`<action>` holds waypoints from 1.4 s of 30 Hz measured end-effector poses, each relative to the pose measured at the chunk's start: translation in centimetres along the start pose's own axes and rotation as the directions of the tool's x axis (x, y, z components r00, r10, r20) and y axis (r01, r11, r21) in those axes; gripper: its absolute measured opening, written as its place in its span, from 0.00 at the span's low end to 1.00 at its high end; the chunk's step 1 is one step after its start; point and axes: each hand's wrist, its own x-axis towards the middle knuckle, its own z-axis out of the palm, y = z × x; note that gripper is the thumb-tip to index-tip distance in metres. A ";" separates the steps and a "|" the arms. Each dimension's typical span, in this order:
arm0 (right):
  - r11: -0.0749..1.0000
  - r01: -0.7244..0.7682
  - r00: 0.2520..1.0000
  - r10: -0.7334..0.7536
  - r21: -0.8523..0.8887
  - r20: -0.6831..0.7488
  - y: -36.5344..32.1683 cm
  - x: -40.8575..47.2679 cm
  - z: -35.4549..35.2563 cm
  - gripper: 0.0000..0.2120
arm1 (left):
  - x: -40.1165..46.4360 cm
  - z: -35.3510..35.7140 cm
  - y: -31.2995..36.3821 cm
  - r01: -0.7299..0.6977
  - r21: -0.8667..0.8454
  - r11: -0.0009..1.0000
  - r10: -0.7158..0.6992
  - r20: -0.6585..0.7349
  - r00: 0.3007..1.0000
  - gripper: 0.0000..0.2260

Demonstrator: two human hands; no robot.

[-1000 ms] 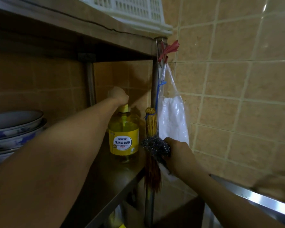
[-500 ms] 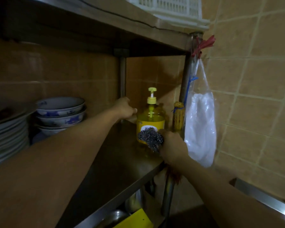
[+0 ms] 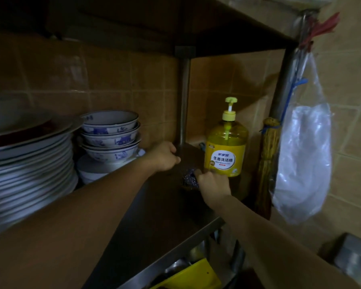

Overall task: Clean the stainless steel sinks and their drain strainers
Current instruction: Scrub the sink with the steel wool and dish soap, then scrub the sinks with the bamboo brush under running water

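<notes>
The shelf interior (image 3: 154, 215) was dim, its upper left nearly black. Light came from the right, brightening the tiled wall (image 3: 350, 101) and the plastic bag (image 3: 300, 159). The soap bottle (image 3: 225, 151) cast a shadow behind it. Edges bowed and blurred.

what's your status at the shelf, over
Right hand grips steel scourer on shelf. Left hand curled, holding nothing visible. Dish soap bottle upright, untouched. Nothing in the way.
</notes>
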 end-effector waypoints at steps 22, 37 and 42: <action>0.899 -0.193 0.957 0.084 0.392 0.278 5.1 -8.7 -5.1 0.42 | -3.5 4.9 3.3 -0.158 0.044 0.986 0.154 0.089 0.984 0.14; 0.846 -0.412 0.884 0.280 0.338 0.375 14.0 -27.4 -6.7 0.43 | -15.8 16.3 12.1 -0.355 0.092 0.930 0.313 0.305 0.899 0.21; 0.802 -0.505 0.830 0.350 0.319 0.435 17.7 -36.7 -6.4 0.43 | -22.5 21.9 15.6 -0.382 0.059 0.922 0.326 0.412 0.851 0.23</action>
